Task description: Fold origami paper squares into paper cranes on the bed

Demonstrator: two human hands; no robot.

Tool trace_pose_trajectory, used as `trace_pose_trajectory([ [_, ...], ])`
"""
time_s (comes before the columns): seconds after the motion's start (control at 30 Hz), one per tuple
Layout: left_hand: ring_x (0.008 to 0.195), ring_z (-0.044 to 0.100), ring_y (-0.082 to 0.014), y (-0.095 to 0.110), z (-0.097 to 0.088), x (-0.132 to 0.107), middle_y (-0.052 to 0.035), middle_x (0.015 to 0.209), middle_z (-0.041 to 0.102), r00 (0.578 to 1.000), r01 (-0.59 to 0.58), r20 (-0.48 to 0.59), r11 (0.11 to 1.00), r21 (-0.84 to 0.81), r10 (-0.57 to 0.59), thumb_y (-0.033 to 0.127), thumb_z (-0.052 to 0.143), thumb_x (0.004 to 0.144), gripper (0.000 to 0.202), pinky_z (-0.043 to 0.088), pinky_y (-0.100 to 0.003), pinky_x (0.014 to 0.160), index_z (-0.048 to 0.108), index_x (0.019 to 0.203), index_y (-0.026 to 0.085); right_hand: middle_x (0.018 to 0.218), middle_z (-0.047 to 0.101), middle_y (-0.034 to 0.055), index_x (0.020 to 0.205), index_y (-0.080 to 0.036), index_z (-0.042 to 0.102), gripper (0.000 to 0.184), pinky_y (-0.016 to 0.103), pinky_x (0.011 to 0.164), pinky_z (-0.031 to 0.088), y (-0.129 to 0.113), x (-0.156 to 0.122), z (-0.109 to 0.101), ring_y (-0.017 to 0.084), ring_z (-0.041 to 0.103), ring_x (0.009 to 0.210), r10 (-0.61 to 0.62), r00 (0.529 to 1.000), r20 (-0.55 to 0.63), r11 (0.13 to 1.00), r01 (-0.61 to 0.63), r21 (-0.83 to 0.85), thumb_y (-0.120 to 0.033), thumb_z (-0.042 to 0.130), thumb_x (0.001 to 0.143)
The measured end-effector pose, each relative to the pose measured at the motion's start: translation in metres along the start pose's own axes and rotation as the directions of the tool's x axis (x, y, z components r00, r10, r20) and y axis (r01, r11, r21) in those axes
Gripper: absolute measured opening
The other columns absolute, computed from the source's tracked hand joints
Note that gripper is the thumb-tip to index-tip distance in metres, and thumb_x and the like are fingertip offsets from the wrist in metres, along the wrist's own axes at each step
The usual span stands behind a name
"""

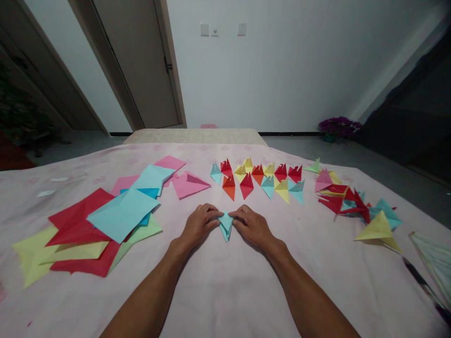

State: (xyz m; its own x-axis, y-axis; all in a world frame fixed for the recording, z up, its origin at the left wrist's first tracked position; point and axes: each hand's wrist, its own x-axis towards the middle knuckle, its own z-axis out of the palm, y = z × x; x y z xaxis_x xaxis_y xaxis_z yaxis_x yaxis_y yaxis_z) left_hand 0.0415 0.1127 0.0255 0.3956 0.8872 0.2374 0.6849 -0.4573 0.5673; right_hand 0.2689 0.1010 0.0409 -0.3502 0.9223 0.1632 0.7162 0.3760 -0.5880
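Note:
A small light blue folded paper [226,226] lies on the pink cloth in front of me, its narrow point toward me. My left hand [201,221] pinches its left upper corner between thumb and fingers. On the opposite side my right hand [251,224] grips the right upper corner the same way. Just beyond my hands stand several folded paper cranes in rows, among them a red crane [246,186], an orange crane [229,187] and a yellow crane [282,188].
Creased paper sheets lie in a pile at left, with a light blue sheet [123,213] on top. A pink sheet [190,184] rests nearer the middle. At right are a heap of folded papers [347,204], a yellow folded piece [378,230] and a black pen [416,272].

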Motion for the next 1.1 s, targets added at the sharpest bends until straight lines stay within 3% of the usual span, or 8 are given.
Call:
trace_pose_trajectory([
  [0.23, 0.097, 0.058, -0.0194, 0.005, 0.002, 0.002, -0.0022, 0.105, 0.067, 0.998, 0.043, -0.046, 0.999, 0.025, -0.042, 0.034, 0.056, 0.093, 0.021, 0.045, -0.032, 0.083, 0.074, 0.104, 0.029, 0.100, 0.067, -0.0021, 0.111, -0.032, 0.070, 0.025, 0.024, 0.077, 0.043, -0.004, 0.002, -0.002, 0.013, 0.063, 0.093, 0.040, 0.999, 0.016, 0.999, -0.040, 0.006, -0.028, 0.054, 0.092],
  [0.5, 0.094, 0.058, -0.0188, 0.014, 0.005, 0.002, -0.0016, 0.098, 0.067, 0.987, 0.130, -0.105, 0.989, 0.074, -0.122, 0.030, 0.060, 0.090, 0.011, 0.045, -0.031, 0.082, 0.069, 0.091, 0.024, 0.090, 0.068, -0.0025, 0.087, -0.027, 0.071, 0.014, 0.025, 0.066, 0.037, -0.015, 0.007, 0.011, 0.013, 0.062, 0.081, 0.204, 0.971, -0.125, 0.975, -0.213, -0.066, -0.036, 0.060, 0.089],
  [0.77, 0.084, 0.056, -0.0187, 0.021, 0.013, 0.006, -0.0025, 0.088, 0.062, 0.965, 0.223, -0.182, 0.956, 0.191, -0.189, 0.031, 0.056, 0.092, 0.014, 0.041, -0.030, 0.073, 0.060, 0.083, 0.020, 0.088, 0.066, -0.0032, 0.085, -0.025, 0.065, 0.016, 0.026, 0.062, 0.031, -0.019, 0.008, 0.018, 0.012, 0.060, 0.077, 0.259, 0.949, -0.181, 0.954, -0.281, -0.107, -0.039, 0.059, 0.090],
  [0.97, 0.086, 0.057, -0.0186, 0.025, 0.014, 0.005, -0.0021, 0.092, 0.060, 0.958, 0.243, -0.207, 0.944, 0.224, -0.198, 0.025, 0.061, 0.088, 0.006, 0.041, -0.029, 0.071, 0.057, 0.090, 0.021, 0.089, 0.067, -0.0039, 0.092, -0.025, 0.060, 0.011, 0.026, 0.061, 0.031, -0.017, 0.007, 0.020, 0.013, 0.060, 0.075, 0.239, 0.945, -0.223, 0.956, -0.269, -0.116, -0.035, 0.062, 0.087],
  [1.1, 0.093, 0.057, -0.0203, 0.028, 0.014, 0.003, -0.0033, 0.101, 0.061, 0.965, 0.201, -0.219, 0.947, 0.251, -0.146, 0.022, 0.063, 0.087, 0.014, 0.044, -0.032, 0.077, 0.058, 0.100, 0.022, 0.094, 0.066, -0.0022, 0.098, -0.026, 0.060, 0.009, 0.025, 0.064, 0.035, -0.015, 0.005, 0.022, 0.014, 0.062, 0.082, 0.161, 0.964, -0.214, 0.968, -0.196, -0.156, -0.030, 0.060, 0.090],
])
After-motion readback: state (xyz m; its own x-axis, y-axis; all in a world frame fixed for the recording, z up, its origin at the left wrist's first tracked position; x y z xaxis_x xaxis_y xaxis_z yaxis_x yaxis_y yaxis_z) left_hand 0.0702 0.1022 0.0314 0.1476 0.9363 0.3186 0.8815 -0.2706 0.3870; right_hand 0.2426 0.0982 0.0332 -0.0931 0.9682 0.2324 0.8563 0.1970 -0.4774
